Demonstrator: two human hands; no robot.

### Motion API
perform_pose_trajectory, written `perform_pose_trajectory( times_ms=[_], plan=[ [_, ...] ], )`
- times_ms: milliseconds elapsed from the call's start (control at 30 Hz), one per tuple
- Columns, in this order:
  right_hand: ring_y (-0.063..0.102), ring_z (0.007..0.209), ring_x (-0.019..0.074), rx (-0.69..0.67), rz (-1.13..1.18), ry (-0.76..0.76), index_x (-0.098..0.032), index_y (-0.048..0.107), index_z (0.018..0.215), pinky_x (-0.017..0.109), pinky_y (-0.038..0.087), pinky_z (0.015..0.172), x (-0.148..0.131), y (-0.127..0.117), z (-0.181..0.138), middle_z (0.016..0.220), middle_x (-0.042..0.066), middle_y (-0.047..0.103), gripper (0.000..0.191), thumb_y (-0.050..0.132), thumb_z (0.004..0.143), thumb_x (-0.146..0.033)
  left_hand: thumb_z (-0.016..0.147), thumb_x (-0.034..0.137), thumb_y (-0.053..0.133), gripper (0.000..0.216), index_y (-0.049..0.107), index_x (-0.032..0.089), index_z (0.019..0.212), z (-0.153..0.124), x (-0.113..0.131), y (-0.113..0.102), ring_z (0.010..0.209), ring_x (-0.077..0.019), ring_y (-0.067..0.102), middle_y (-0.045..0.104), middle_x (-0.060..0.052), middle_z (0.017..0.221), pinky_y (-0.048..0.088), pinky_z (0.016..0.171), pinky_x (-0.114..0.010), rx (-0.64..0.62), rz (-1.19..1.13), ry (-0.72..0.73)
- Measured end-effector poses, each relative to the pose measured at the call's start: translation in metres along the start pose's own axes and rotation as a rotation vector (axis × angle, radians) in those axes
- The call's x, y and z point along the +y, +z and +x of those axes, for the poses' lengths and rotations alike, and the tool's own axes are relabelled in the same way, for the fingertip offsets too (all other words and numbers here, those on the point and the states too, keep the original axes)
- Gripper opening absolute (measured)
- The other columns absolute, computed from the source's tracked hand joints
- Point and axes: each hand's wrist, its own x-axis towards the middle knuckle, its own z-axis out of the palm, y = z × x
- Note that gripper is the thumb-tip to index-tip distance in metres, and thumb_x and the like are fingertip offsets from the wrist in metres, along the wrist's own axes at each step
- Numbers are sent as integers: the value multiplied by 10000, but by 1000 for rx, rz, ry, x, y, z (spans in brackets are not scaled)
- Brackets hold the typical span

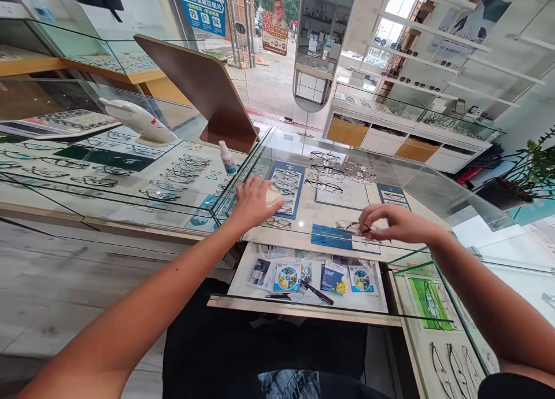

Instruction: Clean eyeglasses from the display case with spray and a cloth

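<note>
My left hand [252, 201] lies on the glass counter top [277, 150] near its left corner. Under its fingers and thumb is a small cream-coloured piece [273, 196] that looks like a folded cloth. My right hand [392, 222] hovers over or rests on the glass at the right, its fingers curled in. Whatever its fingertips hold, if anything, is hidden; a pair of glasses [347, 226] shows just beside them, seemingly below the glass. A white spray bottle [226, 157] with a blue base stands left of my left hand.
An open drawer [236, 283] with leaflets and a black pen [316, 292] juts out below the counter. A brown-backed mirror or board [199, 87] and a white stand [139, 120] are at left. Eyeglass frames [325, 185] lie inside the case. A potted plant [515, 173] stands right.
</note>
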Motion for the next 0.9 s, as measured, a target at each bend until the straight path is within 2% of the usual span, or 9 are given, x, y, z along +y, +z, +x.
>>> perform_pose_trajectory(
  times_ms=[67,167,300,400,467,533,567,733,900],
  plan=[
    [779,1063,273,-133,44,23,-273,891,955,418,595,982,-19,30,-13,1155,72,843,136,844,957,-400,1042,655,578,793,553,164,1665,0,0,1,1764,-435,265,397,-246,1849,229,1401,-646,11,3,3],
    [770,1046,273,-220,18,100,-256,864,904,403,577,963,-14,75,-21,1120,64,831,56,830,924,-297,1039,663,573,775,567,180,1645,0,1,0,1756,-437,278,411,-239,1841,241,1394,-649,22,0,4],
    [772,965,268,-238,-35,177,-233,833,847,383,570,876,33,120,-18,1074,66,824,46,812,886,-242,1033,680,564,773,586,173,1615,-1,2,-3,1738,-456,300,435,-244,1820,252,1384,-667,6,-18,10],
    [784,934,252,-139,-120,197,-242,841,862,358,583,838,76,139,-12,1074,56,842,44,810,890,-229,1029,663,571,744,603,176,1591,-2,3,-4,1733,-443,311,455,-242,1802,250,1390,-655,17,-18,10],
    [793,1030,270,0,-217,221,-252,846,902,370,600,922,105,144,-5,1110,60,855,26,832,907,-273,1023,646,579,728,618,168,1571,-3,3,-4,1727,-437,322,470,-244,1787,255,1393,-640,29,-15,8],
    [766,1148,324,102,-288,254,-237,853,970,436,588,1005,133,141,3,1205,119,846,84,778,955,-274,1018,635,588,714,633,160,1549,-3,3,-4,1715,-436,340,488,-245,1769,265,1392,-629,39,-17,11],
    [752,1156,339,133,-322,261,-232,855,961,457,577,1026,147,137,8,1175,133,846,97,758,953,-242,1016,630,592,703,640,162,1538,-3,2,-3,1708,-434,351,497,-243,1762,272,1390,-624,44,-19,12],
    [712,1115,338,239,-457,293,-185,862,932,465,539,1041,211,104,27,1121,186,850,171,695,950,-155,1009,621,600,648,657,196,1495,-2,1,-3,1671,-418,400,546,-220,1722,314,1369,-600,43,-21,10],
    [682,1158,338,284,-558,330,-180,881,990,449,510,1046,250,85,45,1182,187,851,230,653,1012,-181,1004,634,596,649,665,192,1475,-1,2,-4,1643,-425,427,556,-222,1707,339,1347,-597,46,-11,-1]
  ],
)
